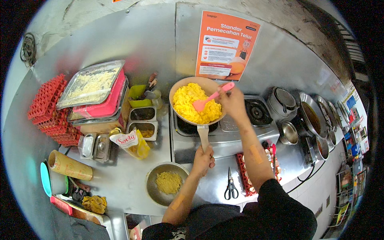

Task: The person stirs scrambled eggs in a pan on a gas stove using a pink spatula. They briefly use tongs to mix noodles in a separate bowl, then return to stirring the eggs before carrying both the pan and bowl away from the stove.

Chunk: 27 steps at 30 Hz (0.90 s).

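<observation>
Yellow scrambled eggs (192, 100) fill much of a beige frying pan (177, 85) at the centre, over the left burner of a steel gas stove (192, 147). My left hand (203, 160) is closed round the pan's handle, below the pan. At the pan's right edge, my right hand (232, 100) grips a pink spatula (213, 96), whose blade rests in the eggs. A steel bowl (151, 190) with a yellowish crumbly food (168, 182) stands to the left of my left forearm.
Black-handled scissors (231, 189) and a red tray (247, 186) with eggshells lie on the counter at right. Steel pots (289, 133) stand beside the right burner (258, 111). Red egg trays (48, 102), stacked tubs (96, 109), steel food pans (142, 114) and a yellow-white pouch (139, 148) occupy the left.
</observation>
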{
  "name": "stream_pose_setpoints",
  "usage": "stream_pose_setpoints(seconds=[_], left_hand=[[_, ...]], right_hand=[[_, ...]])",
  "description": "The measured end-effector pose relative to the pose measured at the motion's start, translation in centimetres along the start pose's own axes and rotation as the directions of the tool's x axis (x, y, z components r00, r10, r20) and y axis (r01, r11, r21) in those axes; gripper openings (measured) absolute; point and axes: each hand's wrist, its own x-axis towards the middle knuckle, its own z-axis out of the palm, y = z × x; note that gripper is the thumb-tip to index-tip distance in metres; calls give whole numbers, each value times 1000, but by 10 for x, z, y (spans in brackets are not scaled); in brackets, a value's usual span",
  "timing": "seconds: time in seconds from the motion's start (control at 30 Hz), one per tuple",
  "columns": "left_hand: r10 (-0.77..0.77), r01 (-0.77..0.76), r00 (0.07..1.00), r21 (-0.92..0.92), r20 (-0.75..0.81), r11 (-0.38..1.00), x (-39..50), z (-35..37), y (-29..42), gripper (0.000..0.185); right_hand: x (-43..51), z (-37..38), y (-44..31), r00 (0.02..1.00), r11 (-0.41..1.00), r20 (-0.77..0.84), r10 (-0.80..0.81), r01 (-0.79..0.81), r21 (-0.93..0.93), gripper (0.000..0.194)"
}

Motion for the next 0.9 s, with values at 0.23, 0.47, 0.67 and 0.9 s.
stream_pose_setpoints(seconds=[0.23, 0.47, 0.67, 0.9], left_hand=[[26, -26, 1000, -20, 15, 999, 0, -2, -2, 18], [-10, 10, 1000, -36, -8, 999, 0, 0, -1, 17], [3, -3, 1000, -40, 6, 999, 1, 0, -3, 16], [-25, 27, 1000, -83, 16, 996, 3, 3, 1, 16]], right_hand=[[17, -68, -7, 968, 836, 250, 17, 123, -534, 17], [25, -43, 16, 784, 331, 566, 256, 479, -813, 16], [47, -44, -3, 727, 214, 645, 234, 609, -764, 18], [10, -39, -33, 559, 525, 740, 373, 530, -665, 28]])
